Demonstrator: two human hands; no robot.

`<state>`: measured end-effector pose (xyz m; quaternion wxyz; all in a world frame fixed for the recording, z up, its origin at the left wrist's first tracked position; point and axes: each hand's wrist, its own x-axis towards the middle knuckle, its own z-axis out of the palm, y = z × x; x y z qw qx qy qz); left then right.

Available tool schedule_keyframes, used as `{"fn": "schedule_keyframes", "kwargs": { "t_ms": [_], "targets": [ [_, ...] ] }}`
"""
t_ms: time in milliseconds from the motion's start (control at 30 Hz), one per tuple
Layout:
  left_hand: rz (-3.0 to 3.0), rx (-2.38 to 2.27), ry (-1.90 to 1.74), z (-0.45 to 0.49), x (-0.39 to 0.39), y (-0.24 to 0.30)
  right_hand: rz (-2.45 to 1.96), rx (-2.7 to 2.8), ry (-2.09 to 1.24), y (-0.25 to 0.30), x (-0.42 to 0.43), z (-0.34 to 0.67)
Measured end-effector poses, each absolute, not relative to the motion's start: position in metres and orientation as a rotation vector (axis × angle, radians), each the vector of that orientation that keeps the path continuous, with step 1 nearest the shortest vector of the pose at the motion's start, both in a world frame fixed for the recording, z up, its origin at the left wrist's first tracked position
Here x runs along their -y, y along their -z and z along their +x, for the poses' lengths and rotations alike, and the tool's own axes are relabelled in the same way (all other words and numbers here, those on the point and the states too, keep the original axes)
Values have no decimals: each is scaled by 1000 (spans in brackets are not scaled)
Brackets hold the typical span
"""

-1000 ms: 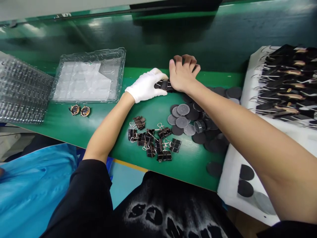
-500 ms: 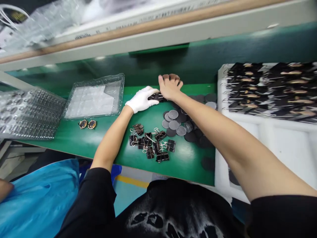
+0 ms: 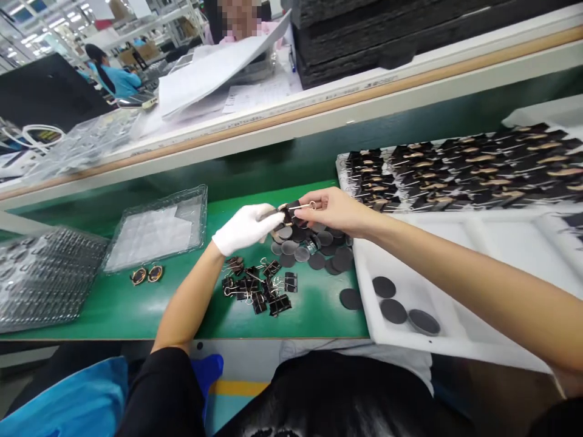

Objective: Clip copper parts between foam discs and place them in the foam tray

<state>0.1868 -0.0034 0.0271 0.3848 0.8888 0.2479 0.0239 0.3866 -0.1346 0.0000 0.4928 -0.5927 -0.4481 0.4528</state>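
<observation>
My left hand (image 3: 246,229), in a white glove, is closed on a small piece that I cannot fully make out. My bare right hand (image 3: 340,210) meets it from the right, its thumb and fingers pinching a black binder clip (image 3: 295,207) with a silver wire handle. Fingers hide much of the clip and the piece. Beneath the hands lie dark and grey round discs (image 3: 301,254), loosely heaped on the green table. Nearer to me is a pile of black binder clips (image 3: 255,285).
At right stands a white foam tray (image 3: 364,285) with clipped pieces in rows (image 3: 473,164) and a few dark discs (image 3: 393,311). Two gold-rimmed round pieces (image 3: 146,275), a clear plastic tray (image 3: 200,212) and stacked clear trays (image 3: 50,279) are at left. A shelf edge (image 3: 319,115) runs behind.
Both hands have come back from the table's far side and now meet above the discs. My right hand has gone from resting over the clip to pinching it. The view has tilted up.
</observation>
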Motion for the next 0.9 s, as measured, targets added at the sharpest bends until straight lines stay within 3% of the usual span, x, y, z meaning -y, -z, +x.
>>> {"fn": "schedule_keyframes", "kwargs": {
  "t_ms": [500, 767, 900],
  "targets": [
    [2553, -171, -209, 205, 84, -22, -1501, 1344, -845, -15, 245, 391],
    [2470, -435, -196, 203, 93, -34, -1465, 1081, -818, -11, 251, 382],
    [2535, -382, -77, 202, 90, -36, -1505, 1218, -873, -12, 249, 382]
  ]
}}
